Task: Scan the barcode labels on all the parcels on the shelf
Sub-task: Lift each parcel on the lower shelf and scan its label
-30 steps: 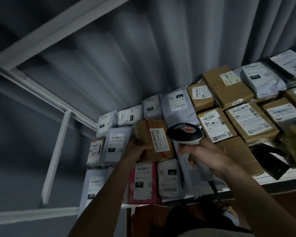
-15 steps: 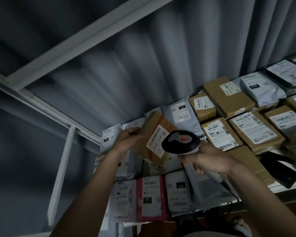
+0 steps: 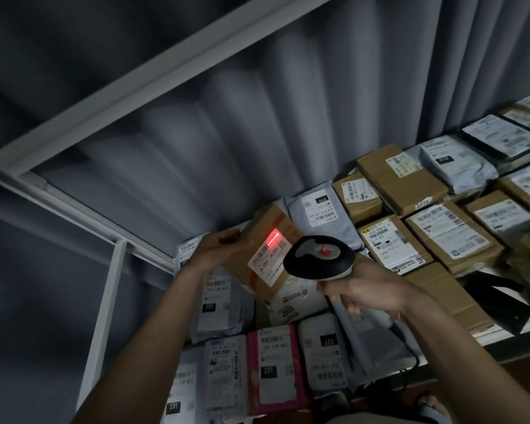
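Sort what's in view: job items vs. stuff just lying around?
In the job:
- cardboard box, held tilted by the left hand, red scan line on its label
- scanner, gripped by the right hand
- other parcels on the shelf, e.g. the pink bag

Lying about:
- black object at the shelf's front edge
- grey curtain behind

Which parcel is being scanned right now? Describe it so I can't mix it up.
Look at the shelf's left part. The left hand holds a brown cardboard box tilted above the mailers, facing the barcode scanner. It alone is lifted, with a red scan line on its white label.
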